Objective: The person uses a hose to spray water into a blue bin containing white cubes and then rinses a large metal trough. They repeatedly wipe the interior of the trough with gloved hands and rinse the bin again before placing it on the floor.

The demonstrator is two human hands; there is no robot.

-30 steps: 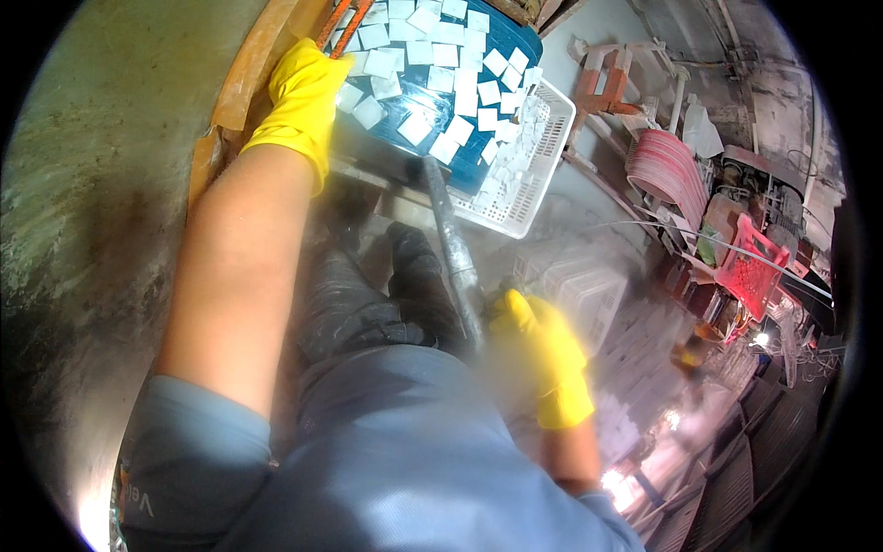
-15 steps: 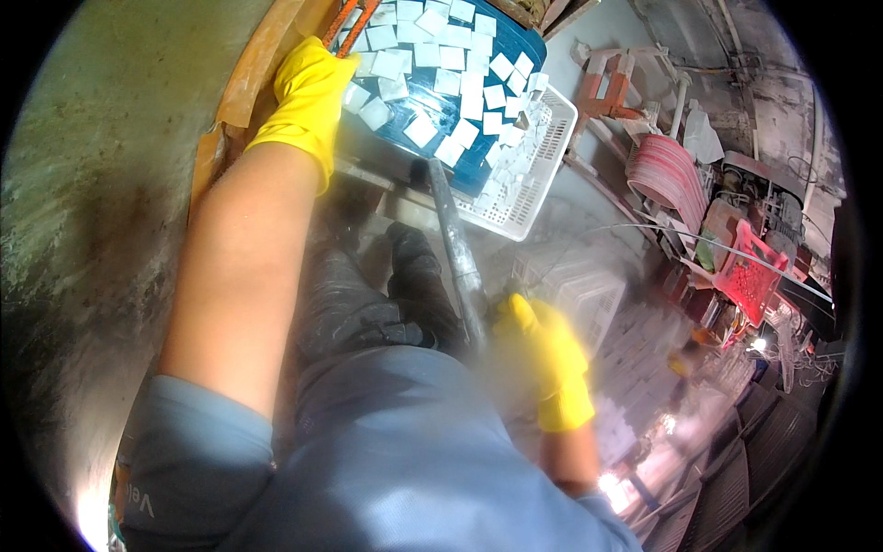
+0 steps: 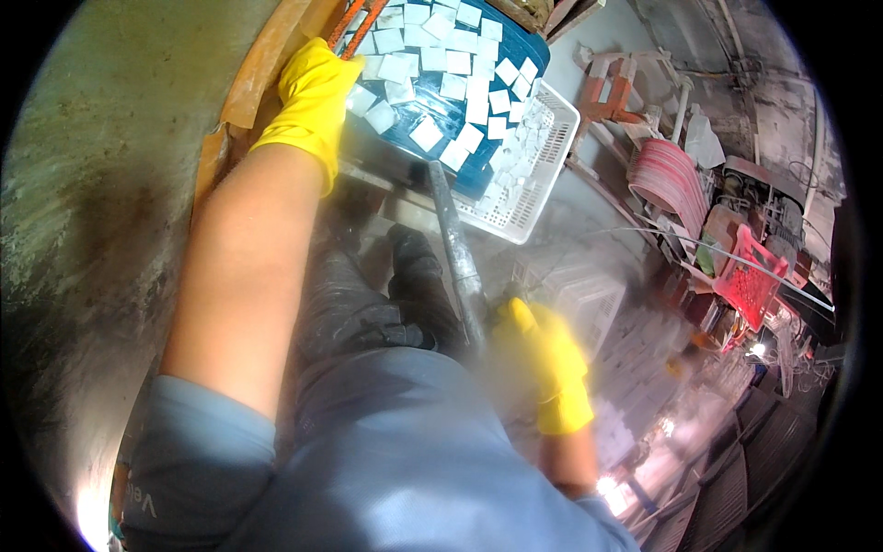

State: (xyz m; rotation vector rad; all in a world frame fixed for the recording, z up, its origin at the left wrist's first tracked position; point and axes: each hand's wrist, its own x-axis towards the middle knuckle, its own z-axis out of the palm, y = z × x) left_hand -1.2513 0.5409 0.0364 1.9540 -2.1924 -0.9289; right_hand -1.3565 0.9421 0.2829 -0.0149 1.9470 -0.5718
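My left hand (image 3: pixel 313 97), in a yellow rubber glove, is closed around the lower end of a pair of thin orange-red bars (image 3: pixel 357 35) at the upper left. Beside it, many small square white tiles (image 3: pixel 426 134) lie scattered over a dark blue board (image 3: pixel 405 138). My right hand (image 3: pixel 552 363), gloved in yellow too, is low at the right. Its fingers are smeared by blur and haze, so a grip cannot be made out. Just left of it, a worn grey metal pipe (image 3: pixel 457 244) slopes up toward the board's near edge.
Right of the board, a white perforated plastic basket (image 3: pixel 558 138) holds more tile pieces. A pale crate (image 3: pixel 589 299) stands on the floor beyond my right hand. Stacked pink-red basins (image 3: pixel 670 175) and a red basket (image 3: pixel 750 276) are farther right. A stained wall (image 3: pixel 110 184) rises at the left.
The whole view has shifted very slightly, with the tiles and board now a little farther right and lower. Both hands keep nearly the same places.
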